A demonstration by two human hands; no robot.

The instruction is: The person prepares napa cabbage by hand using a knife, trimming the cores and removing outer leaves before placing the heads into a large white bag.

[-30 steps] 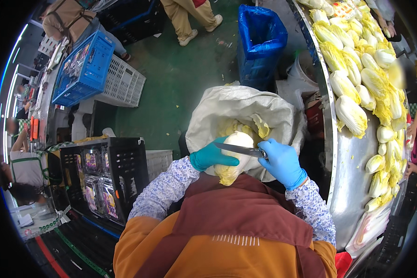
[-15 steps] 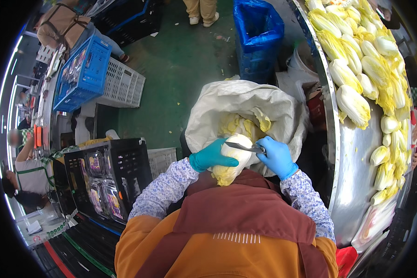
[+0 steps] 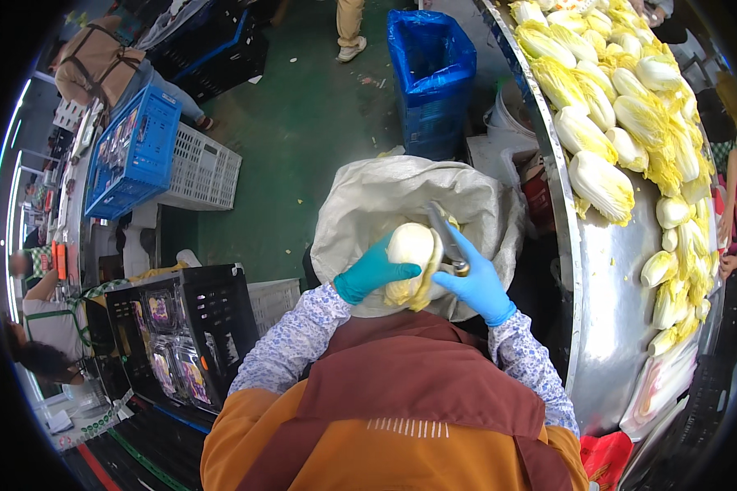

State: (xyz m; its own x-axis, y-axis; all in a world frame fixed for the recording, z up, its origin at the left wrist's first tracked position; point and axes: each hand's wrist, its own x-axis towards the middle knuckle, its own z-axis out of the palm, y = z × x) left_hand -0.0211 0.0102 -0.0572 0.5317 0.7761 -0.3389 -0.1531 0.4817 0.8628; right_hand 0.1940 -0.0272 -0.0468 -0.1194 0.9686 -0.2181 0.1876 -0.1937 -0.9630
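Observation:
My left hand [image 3: 374, 272], in a teal glove, grips a napa cabbage [image 3: 409, 250] from its left side. The pale base faces away from me and the yellowish leaf end points toward my body. On its right side an outer leaf [image 3: 431, 277] stands slightly off the head. My right hand [image 3: 481, 286], in a blue glove, holds a knife [image 3: 443, 233] with the blade pointing up and away, just right of the cabbage. Its thumb reaches toward the loose leaf; whether it touches is hard to tell. Beneath both hands gapes a white woven sack [image 3: 368, 182], its contents mostly hidden.
On the right, a metal table [image 3: 602, 344] bears many napa cabbages [image 3: 602, 186]. A blue-lined bin [image 3: 431, 90] stands beyond the sack. To the left are a black crate [image 3: 221, 319] of packs, a white crate [image 3: 209, 168] and a blue crate [image 3: 135, 151]. Other people stand around.
The knife has swung from lying across the cabbage base to pointing upward at its right. My right hand has opened its fingers partly, and an outer leaf now stands off the cabbage.

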